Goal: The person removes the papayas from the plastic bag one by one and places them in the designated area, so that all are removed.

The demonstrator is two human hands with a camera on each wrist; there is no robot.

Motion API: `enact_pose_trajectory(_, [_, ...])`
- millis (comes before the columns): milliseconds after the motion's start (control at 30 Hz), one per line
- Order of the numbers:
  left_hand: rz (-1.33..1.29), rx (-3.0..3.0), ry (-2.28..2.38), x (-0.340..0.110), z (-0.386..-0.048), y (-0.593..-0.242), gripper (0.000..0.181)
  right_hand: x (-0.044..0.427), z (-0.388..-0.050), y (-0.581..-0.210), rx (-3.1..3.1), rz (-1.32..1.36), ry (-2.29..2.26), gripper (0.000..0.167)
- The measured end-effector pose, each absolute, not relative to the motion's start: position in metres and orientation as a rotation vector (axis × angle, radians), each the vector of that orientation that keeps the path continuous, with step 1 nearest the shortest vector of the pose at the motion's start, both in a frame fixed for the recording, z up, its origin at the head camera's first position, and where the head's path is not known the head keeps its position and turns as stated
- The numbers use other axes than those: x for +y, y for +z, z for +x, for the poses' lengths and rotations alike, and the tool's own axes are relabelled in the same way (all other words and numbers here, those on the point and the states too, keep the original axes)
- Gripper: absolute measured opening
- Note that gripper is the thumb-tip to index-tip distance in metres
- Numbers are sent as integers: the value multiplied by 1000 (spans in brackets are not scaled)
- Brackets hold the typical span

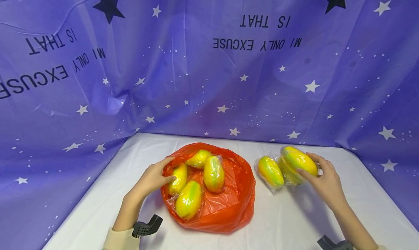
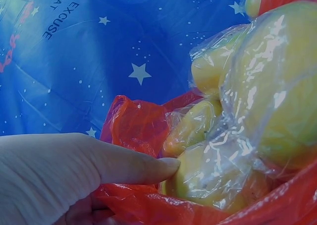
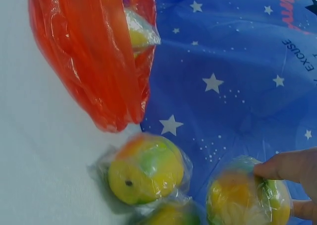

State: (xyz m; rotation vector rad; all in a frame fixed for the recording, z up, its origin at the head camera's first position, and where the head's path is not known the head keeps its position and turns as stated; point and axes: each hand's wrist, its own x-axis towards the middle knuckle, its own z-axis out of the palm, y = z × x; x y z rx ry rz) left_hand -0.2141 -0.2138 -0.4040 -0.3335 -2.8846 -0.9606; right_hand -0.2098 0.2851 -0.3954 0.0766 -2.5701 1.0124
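Currently, four wrapped fruits (image 1: 214, 174) lie inside the red bag (image 1: 240, 208) at lower centre, its rim pinched by my left hand (image 1: 153, 178), while my right hand (image 1: 327, 182) grips another fruit (image 1: 299, 160) and two loose fruits (image 1: 270, 172) remain on the worktop (image 1: 275, 224), lower right.

Head view bright, wrist views dimmer; glare on wrapped fruit (image 2: 277, 86).

Fruit (image 1: 300, 161) in right hand (image 1: 328, 182): yellow, green-tinged. Bag (image 1: 226, 222) at left hand (image 1: 152, 179): plain red. Worktop (image 1: 278, 224) beneath hands: white. Backdrop (image 1: 196, 73) beyond hands: purple-blue, white stars (image 1: 312, 86) (few black), black lettering (image 1: 256, 44).
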Motion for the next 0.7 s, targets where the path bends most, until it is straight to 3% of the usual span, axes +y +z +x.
enact_pose_trajectory(700, [-339, -2883, -963, -214, -214, -403, 61, 317, -213, -400, -2565, -91, 1033, 65])
